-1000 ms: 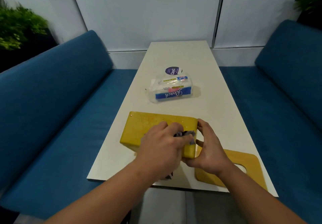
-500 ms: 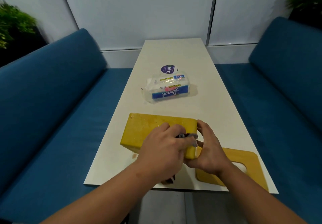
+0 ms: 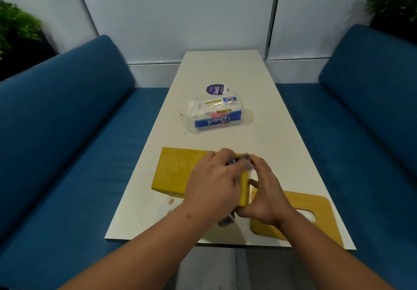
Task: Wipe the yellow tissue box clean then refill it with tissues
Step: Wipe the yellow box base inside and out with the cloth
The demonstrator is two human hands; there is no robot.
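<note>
While your left hand [image 3: 214, 183] is gripping a dark cloth [image 3: 239, 161] on the yellow rectangular tissue box [image 3: 173, 172], your right hand [image 3: 266, 194] is clasping its end; the plastic-wrapped tissue pack [image 3: 214, 114] is lying unopened, so refilling is remaining.

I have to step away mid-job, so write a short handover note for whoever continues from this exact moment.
Left hand: grips a dark cloth against the yellow tissue box.
Right hand: steadies the box's right end.
Box: near end of the white table, droplets on its surface.
Yellow lid: flat beside it, to the right.
Reach tissue pack: farther back, apparently unopened.
Done: wiping under way.
Left: finish wiping, load tissues, refit lid.
</note>
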